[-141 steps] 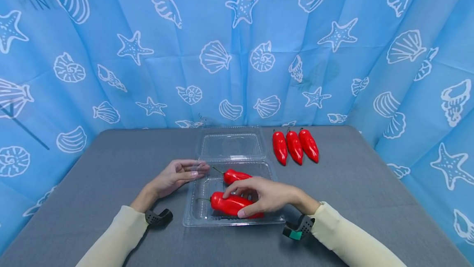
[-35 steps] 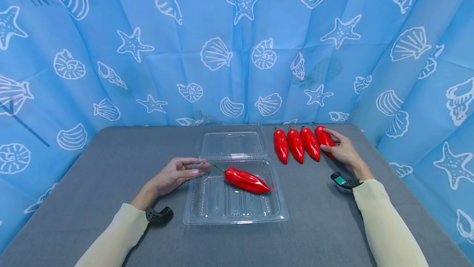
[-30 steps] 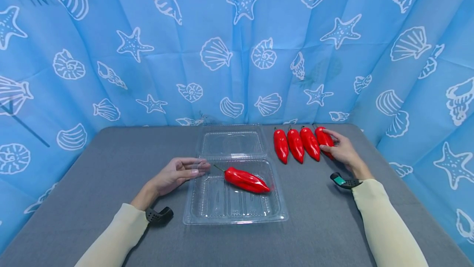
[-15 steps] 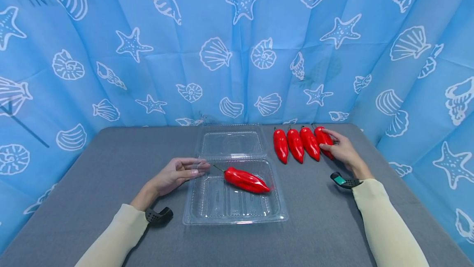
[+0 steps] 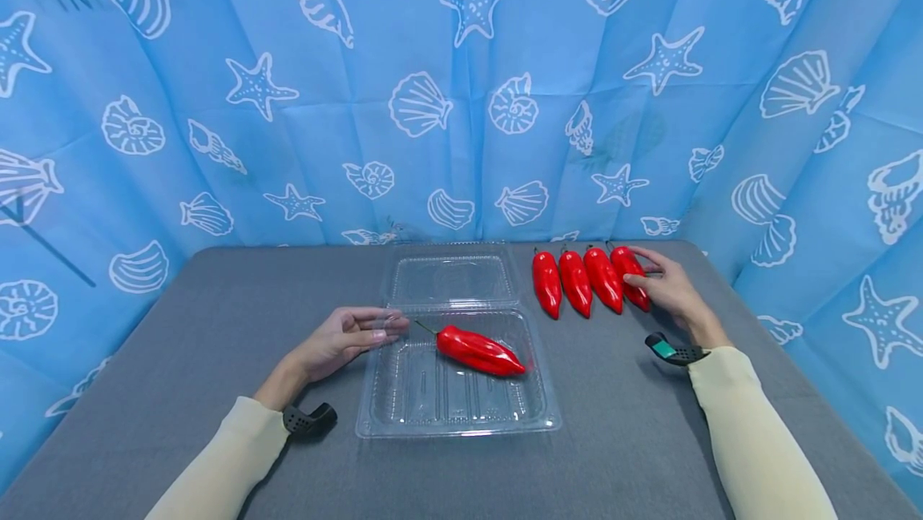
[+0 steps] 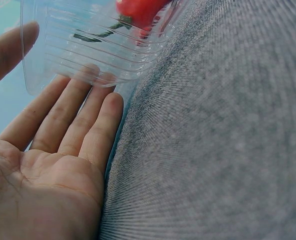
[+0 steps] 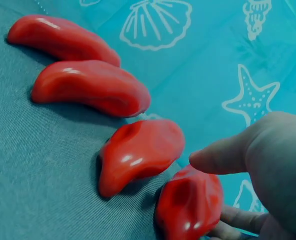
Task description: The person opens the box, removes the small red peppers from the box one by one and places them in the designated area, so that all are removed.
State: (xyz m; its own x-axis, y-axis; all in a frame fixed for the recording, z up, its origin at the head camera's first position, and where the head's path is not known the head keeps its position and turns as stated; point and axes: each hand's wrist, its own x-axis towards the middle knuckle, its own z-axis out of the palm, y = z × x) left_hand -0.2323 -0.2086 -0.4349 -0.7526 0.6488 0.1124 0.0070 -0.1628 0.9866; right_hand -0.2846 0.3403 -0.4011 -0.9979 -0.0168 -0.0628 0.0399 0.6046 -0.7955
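Note:
A red pepper (image 5: 480,352) with a green stem lies slantwise in the base of the clear plastic clamshell container (image 5: 461,430). My left hand (image 5: 353,340) rests beside the container's left side, its straight fingertips at the wall; the left wrist view shows the palm and the fingers reaching the clear plastic. At the right end of a row of red peppers, my right hand (image 5: 669,286) spreads around the last pepper (image 5: 630,276). In the right wrist view the thumb lies just above that pepper (image 7: 190,205), and the other fingers are partly hidden behind it.
Three more red peppers, a left one (image 5: 546,286), a middle one (image 5: 575,285) and a right one (image 5: 604,280), lie side by side behind the container's right side. The clear lid (image 5: 450,280) lies folded back. A blue shell-print curtain (image 5: 461,103) borders the grey tabletop (image 5: 274,288).
A pepper under my right hand in the container earlier now lies fourth in the row. In the last half second my right fingers have loosened and shifted slightly right. My left hand has stayed put.

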